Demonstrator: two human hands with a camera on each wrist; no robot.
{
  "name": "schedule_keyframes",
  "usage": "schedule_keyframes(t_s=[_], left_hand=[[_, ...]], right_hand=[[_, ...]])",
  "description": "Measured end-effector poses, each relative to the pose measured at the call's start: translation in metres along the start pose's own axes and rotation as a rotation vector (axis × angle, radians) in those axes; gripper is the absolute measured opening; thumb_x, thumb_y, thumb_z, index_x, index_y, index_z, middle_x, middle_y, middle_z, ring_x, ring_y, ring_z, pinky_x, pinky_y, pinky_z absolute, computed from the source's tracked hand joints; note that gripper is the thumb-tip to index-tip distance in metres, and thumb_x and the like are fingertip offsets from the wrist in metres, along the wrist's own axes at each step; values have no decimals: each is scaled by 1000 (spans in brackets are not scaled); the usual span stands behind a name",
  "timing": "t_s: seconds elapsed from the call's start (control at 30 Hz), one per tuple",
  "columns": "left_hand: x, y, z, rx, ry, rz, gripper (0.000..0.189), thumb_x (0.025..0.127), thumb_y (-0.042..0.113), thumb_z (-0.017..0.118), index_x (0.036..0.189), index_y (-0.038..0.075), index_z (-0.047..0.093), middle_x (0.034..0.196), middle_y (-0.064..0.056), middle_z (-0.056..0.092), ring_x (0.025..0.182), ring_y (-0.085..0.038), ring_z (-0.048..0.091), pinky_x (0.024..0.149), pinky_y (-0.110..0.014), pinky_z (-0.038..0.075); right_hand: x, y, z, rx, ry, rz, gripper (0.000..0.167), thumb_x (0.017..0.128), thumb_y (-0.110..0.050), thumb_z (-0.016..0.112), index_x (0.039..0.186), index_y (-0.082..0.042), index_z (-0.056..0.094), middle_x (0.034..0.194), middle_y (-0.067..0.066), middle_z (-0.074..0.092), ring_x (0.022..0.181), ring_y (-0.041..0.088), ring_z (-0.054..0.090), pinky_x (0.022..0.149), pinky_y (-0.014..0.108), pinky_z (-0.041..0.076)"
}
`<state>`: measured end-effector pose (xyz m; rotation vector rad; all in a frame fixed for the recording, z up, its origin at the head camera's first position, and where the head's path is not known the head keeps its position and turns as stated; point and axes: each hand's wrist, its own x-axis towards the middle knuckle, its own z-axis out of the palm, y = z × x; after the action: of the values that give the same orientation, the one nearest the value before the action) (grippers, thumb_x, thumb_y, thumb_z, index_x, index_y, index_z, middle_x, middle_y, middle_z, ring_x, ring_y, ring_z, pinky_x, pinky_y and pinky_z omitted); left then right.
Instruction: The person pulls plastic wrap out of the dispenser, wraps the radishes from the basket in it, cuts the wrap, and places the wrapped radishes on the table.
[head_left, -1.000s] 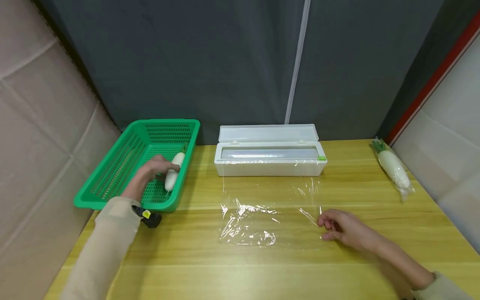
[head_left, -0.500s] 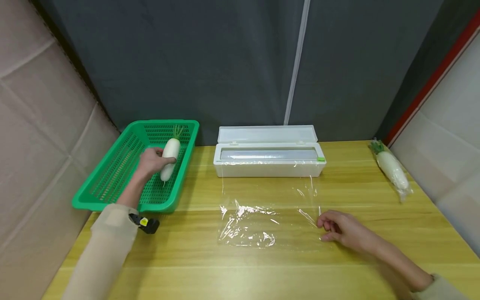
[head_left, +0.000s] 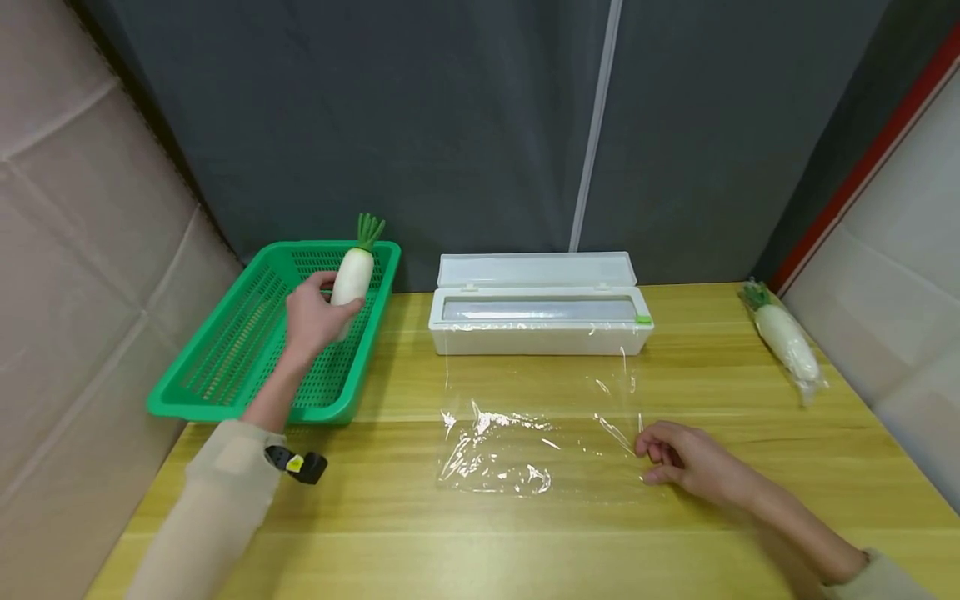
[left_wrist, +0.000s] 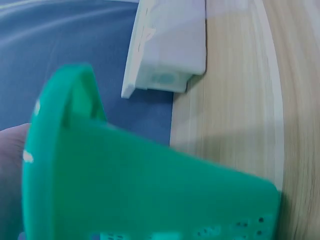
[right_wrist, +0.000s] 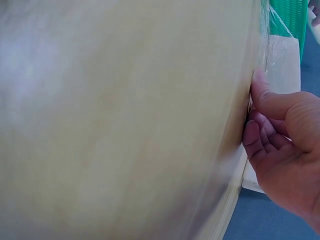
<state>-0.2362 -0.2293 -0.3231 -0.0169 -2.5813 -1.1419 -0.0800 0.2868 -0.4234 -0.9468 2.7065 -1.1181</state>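
In the head view my left hand (head_left: 315, 317) grips a white radish (head_left: 354, 279) with green stem stubs, holding it tilted, leafy end up, over the green basket (head_left: 187, 392). A sheet of clear cling film (head_left: 498, 450) stretches over the table from a white film dispenser (head_left: 536, 337) with its lid raised. At the film's right edge rests my right hand (head_left: 693, 458), fingers loosely curled. The right wrist view shows a gap between its thumb (right_wrist: 270, 102) and fingers. In the left wrist view the basket's wall (left_wrist: 150, 190) hides most of the left hand.
Far right on the wooden table (head_left: 525, 550) lies another white radish (head_left: 786, 337), wrapped in film. A dark curtain (head_left: 375, 125) hangs behind the table. Pale padded panels stand at both sides. A green slider (head_left: 642, 318) sits on the dispenser's right end.
My left hand has lifted the radish from the bottom of the basket, moving up and away, so its leafy end now rises above the far rim. The right hand stays at the film's edge.
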Motion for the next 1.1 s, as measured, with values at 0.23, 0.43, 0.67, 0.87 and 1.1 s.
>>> schedule_keyframes(t_s=[0.23,0.43,0.67,0.87,1.1], left_hand=[[-10,19,10,28,54,149,52,88,11,74,133,-7,58,126,-28,58,108,-42,56,85,-59,50],[-20,33,20,39,84,246,48,84,8,76,128,-7,62,121,-27,60,105,-41,57,84,-60,49],[-32,51,31,35,87,333,49,81,5,78,126,-7,63,121,-27,62,108,-42,58,89,-59,48],[-44,62,44,16,53,397,48,79,3,79,124,-5,65,118,-25,63,106,-40,59,89,-56,47],[-59,74,65,29,2,478,50,74,0,83,121,-4,67,114,-23,65,103,-38,63,87,-53,52]], right_hand=[[-1,0,1,-3,9,-7,27,81,-10,84,97,-11,63,79,-10,50,70,4,47,57,20,42],[-1,0,1,-3,8,4,26,81,-9,84,96,-11,62,79,-10,50,70,2,46,56,20,42],[-1,-1,0,2,4,-3,27,81,-9,84,97,-11,62,79,-9,49,70,1,45,56,20,42],[-1,0,1,5,3,-9,27,81,-8,83,97,-10,62,79,-9,50,70,3,46,56,20,42],[-1,1,0,6,-3,-8,26,82,-8,83,98,-10,62,79,-9,50,70,3,46,56,19,42]])
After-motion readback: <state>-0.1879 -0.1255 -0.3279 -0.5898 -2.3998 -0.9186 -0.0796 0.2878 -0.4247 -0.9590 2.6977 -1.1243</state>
